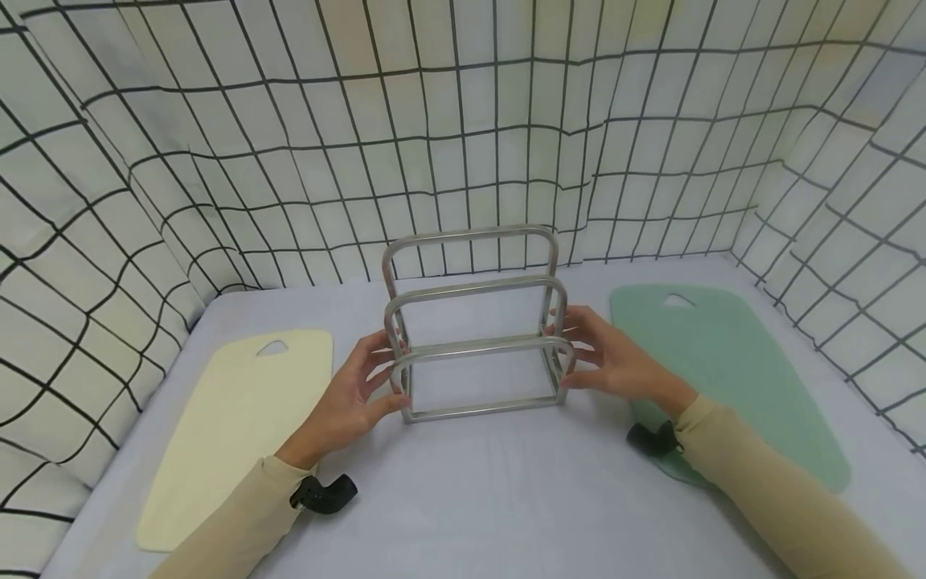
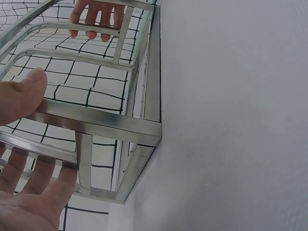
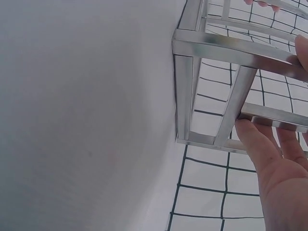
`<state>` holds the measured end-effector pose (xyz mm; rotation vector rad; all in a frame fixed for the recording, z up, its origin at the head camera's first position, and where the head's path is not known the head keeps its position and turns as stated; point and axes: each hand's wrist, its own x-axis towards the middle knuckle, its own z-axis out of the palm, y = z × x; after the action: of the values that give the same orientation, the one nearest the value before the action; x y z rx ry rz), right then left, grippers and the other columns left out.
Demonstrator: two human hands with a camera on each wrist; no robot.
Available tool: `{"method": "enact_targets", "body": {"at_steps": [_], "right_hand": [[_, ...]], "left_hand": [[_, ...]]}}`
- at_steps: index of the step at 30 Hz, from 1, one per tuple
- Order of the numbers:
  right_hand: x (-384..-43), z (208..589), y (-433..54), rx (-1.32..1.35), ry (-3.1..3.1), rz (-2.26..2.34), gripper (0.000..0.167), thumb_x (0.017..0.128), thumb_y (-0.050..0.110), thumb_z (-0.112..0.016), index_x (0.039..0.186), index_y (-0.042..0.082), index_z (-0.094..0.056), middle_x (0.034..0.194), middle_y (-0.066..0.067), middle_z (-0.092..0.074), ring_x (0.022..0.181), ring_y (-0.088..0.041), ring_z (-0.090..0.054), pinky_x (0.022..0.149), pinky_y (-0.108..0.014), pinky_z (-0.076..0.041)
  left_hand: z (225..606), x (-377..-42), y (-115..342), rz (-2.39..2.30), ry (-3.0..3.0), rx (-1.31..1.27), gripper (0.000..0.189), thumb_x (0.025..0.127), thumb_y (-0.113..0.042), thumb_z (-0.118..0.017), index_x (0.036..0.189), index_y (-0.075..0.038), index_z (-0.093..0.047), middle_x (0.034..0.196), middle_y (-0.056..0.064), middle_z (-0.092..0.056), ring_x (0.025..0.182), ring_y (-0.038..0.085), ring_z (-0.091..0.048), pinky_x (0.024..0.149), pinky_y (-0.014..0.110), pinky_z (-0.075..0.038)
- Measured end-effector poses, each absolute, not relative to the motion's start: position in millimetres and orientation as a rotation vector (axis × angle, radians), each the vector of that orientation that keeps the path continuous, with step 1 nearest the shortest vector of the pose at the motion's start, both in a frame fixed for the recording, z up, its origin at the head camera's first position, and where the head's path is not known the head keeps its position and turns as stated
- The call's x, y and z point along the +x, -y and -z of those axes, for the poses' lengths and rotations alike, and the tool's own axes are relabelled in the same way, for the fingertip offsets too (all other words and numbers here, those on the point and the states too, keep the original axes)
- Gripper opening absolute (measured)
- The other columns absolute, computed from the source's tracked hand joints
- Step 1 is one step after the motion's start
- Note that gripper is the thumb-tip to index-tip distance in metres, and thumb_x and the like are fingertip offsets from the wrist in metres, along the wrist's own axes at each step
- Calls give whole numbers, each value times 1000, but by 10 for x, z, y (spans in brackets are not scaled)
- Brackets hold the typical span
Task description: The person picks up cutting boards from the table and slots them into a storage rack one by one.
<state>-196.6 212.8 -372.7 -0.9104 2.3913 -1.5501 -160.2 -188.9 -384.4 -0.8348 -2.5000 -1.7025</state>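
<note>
A silver metal rack (image 1: pixel 481 347) with three upright loops, tallest at the back, stands on the white table in the middle of the head view. My left hand (image 1: pixel 358 394) grips its left side, thumb at the front loop and fingers behind at the middle one. On the opposite side my right hand (image 1: pixel 615 360) holds it the same way. The left wrist view shows the left thumb (image 2: pixel 24 94) against the front upright of the rack (image 2: pixel 106 120). In the right wrist view, the right hand's fingers (image 3: pixel 260 142) curl at the middle upright.
A cream cutting board (image 1: pixel 231 434) lies flat at the left, its handle hole toward the back. Flat on the right is a green cutting board (image 1: pixel 723 362), partly covered by my right forearm. White cloth with a black grid (image 1: pixel 477 161) walls the table at the back and sides.
</note>
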Motion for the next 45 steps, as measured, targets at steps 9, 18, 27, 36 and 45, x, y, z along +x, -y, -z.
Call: {"method": "enact_targets", "body": {"at_steps": [9, 18, 27, 36, 45], "right_hand": [[-1973, 3747, -2126, -898, -2400, 1546, 86, 80, -7, -81, 152, 5, -34, 148, -21, -51, 139, -40, -52, 112, -60, -49], [-2004, 3766, -2113, -855, -2435, 1519, 88, 81, -4, -81, 153, 8, -33, 150, -19, -50, 141, -40, -51, 114, -59, -48], [-2085, 3792, -2092, -829, -2423, 1528, 91, 81, -4, -81, 156, 8, -30, 153, -18, -48, 143, -41, -48, 118, -61, -41], [-2131, 3753, -2053, -793, -2435, 1523, 92, 81, -6, -79, 157, 8, -29, 151, -16, -47, 144, -41, -48, 119, -59, -42], [-2178, 3733, -2048, -790, -2436, 1523, 93, 80, -7, -79, 157, 8, -29, 153, -18, -47, 143, -41, -49, 120, -56, -42]], "left_hand": [[3862, -1621, 1885, 1671, 2518, -825, 87, 85, 5, -79, 155, -1, -29, 156, 23, -41, 146, 38, -45, 120, 38, -38], [3862, -1652, 1873, 1681, 2510, -821, 85, 86, 5, -78, 155, 0, -28, 156, 25, -40, 146, 38, -44, 120, 31, -39], [3850, -1701, 1878, 1692, 2504, -812, 86, 86, 8, -76, 156, 0, -27, 156, 26, -39, 146, 41, -43, 121, 45, -36], [3854, -1772, 1887, 1660, 2534, -776, 87, 86, 8, -76, 157, -1, -27, 158, 22, -38, 146, 39, -43, 120, 37, -37], [3845, -1829, 1884, 1650, 2569, -746, 86, 87, 7, -75, 157, -4, -26, 160, 20, -35, 149, 40, -40, 121, 45, -35]]}}
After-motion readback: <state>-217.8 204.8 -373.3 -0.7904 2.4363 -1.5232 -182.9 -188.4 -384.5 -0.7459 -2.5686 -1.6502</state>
